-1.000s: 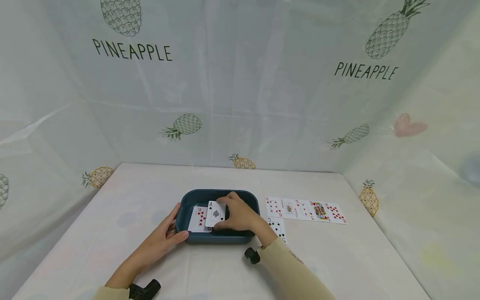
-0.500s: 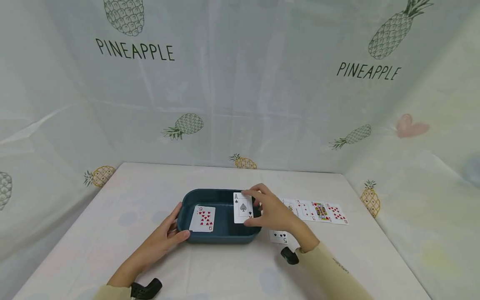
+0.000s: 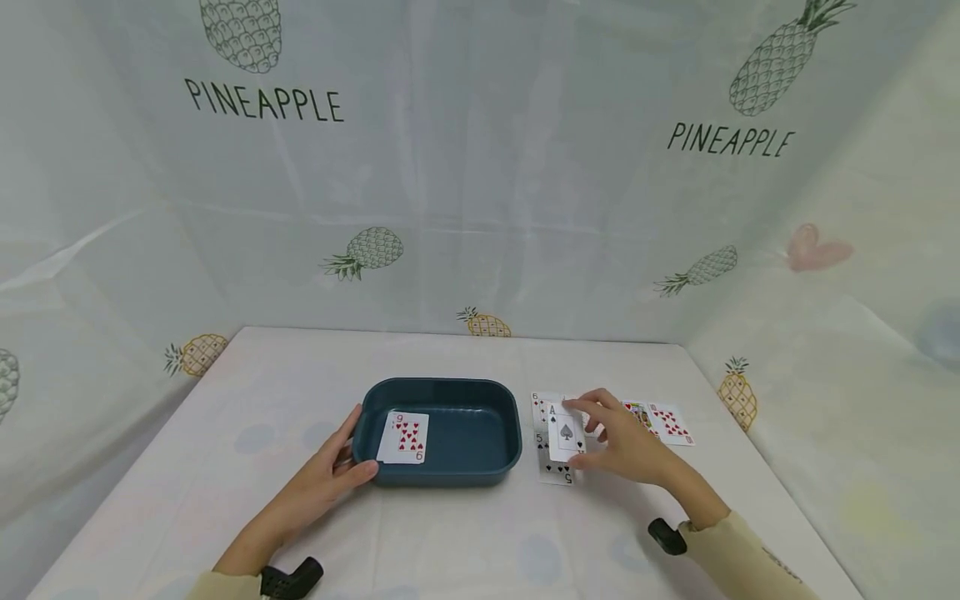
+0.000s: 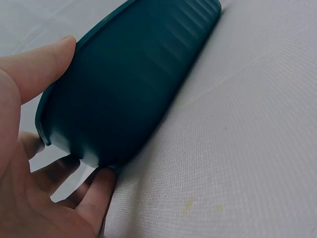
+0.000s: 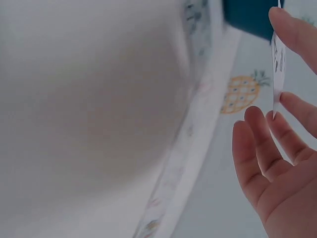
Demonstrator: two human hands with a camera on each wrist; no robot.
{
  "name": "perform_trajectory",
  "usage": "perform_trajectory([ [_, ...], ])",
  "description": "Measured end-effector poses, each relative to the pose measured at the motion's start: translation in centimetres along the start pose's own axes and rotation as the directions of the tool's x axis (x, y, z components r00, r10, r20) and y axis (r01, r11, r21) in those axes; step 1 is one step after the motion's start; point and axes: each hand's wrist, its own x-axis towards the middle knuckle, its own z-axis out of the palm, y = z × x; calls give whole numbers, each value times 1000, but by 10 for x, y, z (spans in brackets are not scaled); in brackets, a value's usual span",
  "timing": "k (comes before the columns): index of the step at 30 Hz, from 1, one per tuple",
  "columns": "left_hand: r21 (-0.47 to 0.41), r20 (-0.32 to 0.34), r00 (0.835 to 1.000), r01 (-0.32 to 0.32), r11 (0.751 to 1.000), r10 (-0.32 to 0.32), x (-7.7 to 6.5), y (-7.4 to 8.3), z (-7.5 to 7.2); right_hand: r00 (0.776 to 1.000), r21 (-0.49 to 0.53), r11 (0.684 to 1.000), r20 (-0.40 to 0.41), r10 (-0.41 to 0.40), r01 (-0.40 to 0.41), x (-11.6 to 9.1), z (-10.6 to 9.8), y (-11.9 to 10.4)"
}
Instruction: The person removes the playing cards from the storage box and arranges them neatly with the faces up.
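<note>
In the head view my left hand (image 3: 318, 483) grips the left end of a dark blue tray (image 3: 468, 433), thumb at the near rim; in the left wrist view its fingers are bent around the tray's end wall. Inside the tray, at its left, lies a nine of hearts (image 3: 403, 437), seemingly atop another card. Right of the tray, my right hand (image 3: 626, 442) pinches an ace of spades (image 3: 566, 433) by its edges between thumb and fingers. The ace is held above a five of spades (image 3: 555, 473), partly covering it. In the right wrist view the ace (image 5: 279, 69) appears edge-on.
A row of face-up cards (image 3: 670, 423) lies on the white-covered table (image 3: 450, 533) to the right, its middle hidden by my right hand. A six (image 3: 537, 408) shows at the row's left end. Pineapple-printed cloth (image 3: 480, 167) encloses the back and sides.
My right hand has carried the ace of spades rightward out of the tray to above the five of spades, uncovering the nine of hearts. The left hand and tray stay in place.
</note>
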Motion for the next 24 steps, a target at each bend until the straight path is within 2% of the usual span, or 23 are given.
perform_trajectory([
  [5, 13, -6, 1000, 0, 1000, 0, 0, 1, 0, 998, -15, 999, 30, 53, -52, -20, -2, 20],
  [11, -13, 2, 1000, -5, 1000, 5, 0, 0, 0, 997, -71, 996, 57, 60, -56, -32, -2, 34],
  [24, -28, 2, 1000, -10, 1000, 10, 1, -3, -1, 992, -122, 993, 126, 23, -7, -31, 0, 41],
])
